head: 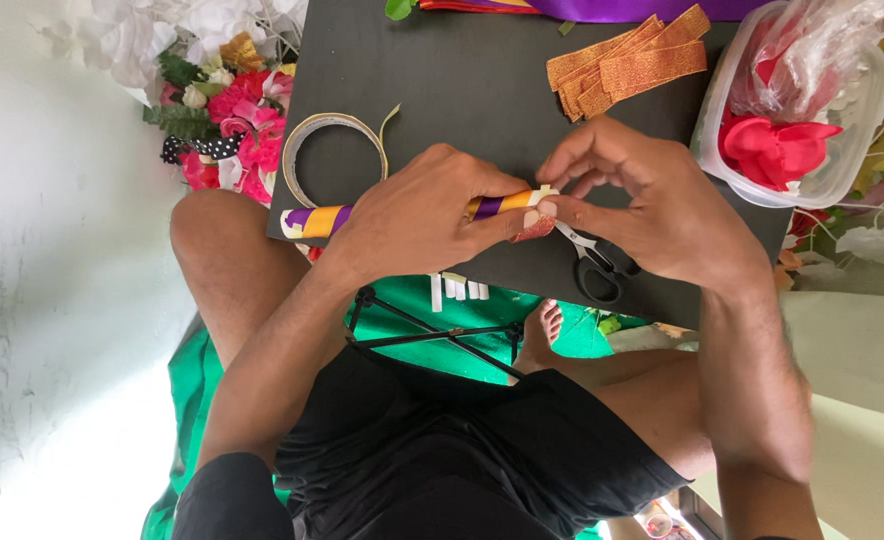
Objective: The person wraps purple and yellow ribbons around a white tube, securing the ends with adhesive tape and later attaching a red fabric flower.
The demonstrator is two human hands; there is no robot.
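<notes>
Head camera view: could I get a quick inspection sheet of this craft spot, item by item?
Surface: black board across the person's lap.
Job's things: striped stick, purple, orange and white; a red glittery piece at its end.
Clutter: tape roll, gold glitter strips, scissors, clear tub holding red flower petals.
Grippers: left hand wraps around the stick; right hand pinches its end.
Cables: nothing seen.
Surroundings: artificial flowers at left, green cloth below, pale floor.

Place: your home craft corner, worked seated on the floor.
Evidence: black bench (482, 80), tape roll (334, 160), gold ribbon strips (627, 65), artificial flowers (232, 130).
</notes>
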